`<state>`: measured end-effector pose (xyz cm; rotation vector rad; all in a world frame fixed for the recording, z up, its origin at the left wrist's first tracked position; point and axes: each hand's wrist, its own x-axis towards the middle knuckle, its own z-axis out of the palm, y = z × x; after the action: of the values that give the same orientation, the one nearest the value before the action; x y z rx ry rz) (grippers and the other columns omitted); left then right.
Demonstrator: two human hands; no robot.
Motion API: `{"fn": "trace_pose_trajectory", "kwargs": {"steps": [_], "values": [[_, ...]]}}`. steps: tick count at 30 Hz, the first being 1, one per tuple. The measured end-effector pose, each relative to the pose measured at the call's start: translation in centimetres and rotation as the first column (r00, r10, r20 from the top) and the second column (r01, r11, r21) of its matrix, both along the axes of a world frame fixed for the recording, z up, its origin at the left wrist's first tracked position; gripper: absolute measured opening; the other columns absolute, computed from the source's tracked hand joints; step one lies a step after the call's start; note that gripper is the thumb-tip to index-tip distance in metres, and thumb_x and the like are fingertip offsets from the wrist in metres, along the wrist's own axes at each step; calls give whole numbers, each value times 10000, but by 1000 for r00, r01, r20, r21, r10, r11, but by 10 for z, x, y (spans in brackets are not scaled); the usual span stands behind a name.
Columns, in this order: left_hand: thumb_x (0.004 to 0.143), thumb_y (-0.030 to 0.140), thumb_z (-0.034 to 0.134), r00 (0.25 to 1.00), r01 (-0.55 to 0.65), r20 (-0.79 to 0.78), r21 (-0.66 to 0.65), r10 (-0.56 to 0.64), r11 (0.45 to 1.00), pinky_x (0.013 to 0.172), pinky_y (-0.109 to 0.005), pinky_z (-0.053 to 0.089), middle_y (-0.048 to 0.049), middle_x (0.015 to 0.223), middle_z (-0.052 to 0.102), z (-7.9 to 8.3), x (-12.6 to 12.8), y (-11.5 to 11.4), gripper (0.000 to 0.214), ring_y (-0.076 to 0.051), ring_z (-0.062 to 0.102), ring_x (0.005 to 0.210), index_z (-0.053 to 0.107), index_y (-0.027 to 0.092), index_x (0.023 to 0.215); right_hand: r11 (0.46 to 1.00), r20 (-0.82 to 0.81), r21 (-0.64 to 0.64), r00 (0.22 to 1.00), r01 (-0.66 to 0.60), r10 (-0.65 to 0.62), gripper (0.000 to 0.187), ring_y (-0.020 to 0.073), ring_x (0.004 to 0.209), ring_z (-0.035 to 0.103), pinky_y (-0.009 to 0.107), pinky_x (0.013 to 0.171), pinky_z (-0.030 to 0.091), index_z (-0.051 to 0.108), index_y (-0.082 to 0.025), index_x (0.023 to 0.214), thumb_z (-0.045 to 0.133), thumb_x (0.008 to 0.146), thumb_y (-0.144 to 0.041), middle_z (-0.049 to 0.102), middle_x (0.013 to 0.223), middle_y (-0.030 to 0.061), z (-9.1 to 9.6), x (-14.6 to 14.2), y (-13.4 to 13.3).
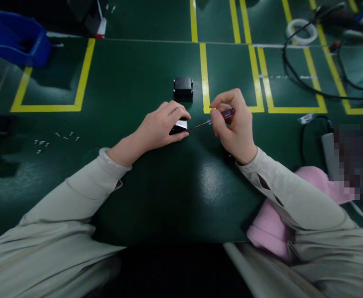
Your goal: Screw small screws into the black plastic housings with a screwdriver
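A person in pale beige sleeves works at a dark green worktop (138, 74) marked with yellow tape lines. The left hand (162, 128) lies over a small black part (179, 126) with a white face. Its fingers curl down on the piece and pin it to the worktop, just on the person's side of a black box (183, 89). The right hand (234, 128), to the right of the box and nearer the person, pinches a slim screwdriver (221, 116) with a purple handle between thumb and fingers. The metal shaft runs leftward, its tip at the edge of the small black part. A scatter of tiny screws (57, 138) lies well to the left of the box, and a blue bin (16, 39) sits far off to its upper left. Black cables (305, 85) and a white roll of tape (302, 31) sit well to the box's right. A pink cloth (271, 231) is bunched beneath the right forearm, well away from the box.
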<state>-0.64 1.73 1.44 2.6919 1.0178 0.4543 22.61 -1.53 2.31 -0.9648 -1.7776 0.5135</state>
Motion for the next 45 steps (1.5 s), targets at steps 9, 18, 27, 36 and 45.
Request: {"fn": "trace_pose_trajectory", "kwargs": {"steps": [9, 18, 27, 36, 45], "values": [[923, 357, 646, 1000, -8, -9, 7, 8, 1000, 1055, -510, 494, -109, 1297, 593, -1, 0, 1, 385, -307, 560, 1243, 548, 201, 1261, 999, -42, -17, 999, -32, 31, 239, 82, 706, 599, 255, 653, 523, 534, -222, 1001, 504, 1020, -459, 590, 840, -20, -1, 0, 1], [926, 353, 642, 1000, -5, -12, 13, 6, 1000, 1018, -491, 512, -117, 1293, 599, 1, 1, 0, 374, -305, 567, 1226, 550, 188, 1249, 1000, -41, -16, 999, -13, 13, 279, 87, 728, 588, 258, 662, 544, 534, -231, 1071, 466, 1028, -498, 593, 902, -1, -3, 0, 1], [925, 356, 641, 1000, -2, -13, 14, 2, 1000, 1030, -501, 504, -111, 1292, 592, -1, 0, 1, 379, -306, 562, 1235, 544, 193, 1254, 1000, -22, -5, 1000, -3, 2, 252, 75, 648, 549, 260, 641, 529, 533, -229, 1041, 462, 1034, -470, 579, 856, -12, -1, -1, 0], [922, 346, 646, 1000, -3, -6, 6, 3, 1000, 1045, -500, 495, -106, 1291, 598, 0, 0, 0, 379, -303, 560, 1239, 546, 196, 1254, 1000, -3, -27, 1000, -2, 1, 271, 75, 636, 538, 251, 613, 516, 539, -223, 980, 467, 1031, -479, 574, 822, -19, 0, 0, -1], [923, 350, 646, 1000, -8, -4, 1, 8, 1000, 1045, -501, 495, -108, 1294, 597, -1, 0, 0, 377, -305, 559, 1241, 548, 200, 1255, 1000, -9, -27, 1000, -7, 6, 285, 74, 678, 564, 243, 637, 524, 543, -218, 988, 465, 1030, -488, 589, 851, -17, 2, -1, -2]]}}
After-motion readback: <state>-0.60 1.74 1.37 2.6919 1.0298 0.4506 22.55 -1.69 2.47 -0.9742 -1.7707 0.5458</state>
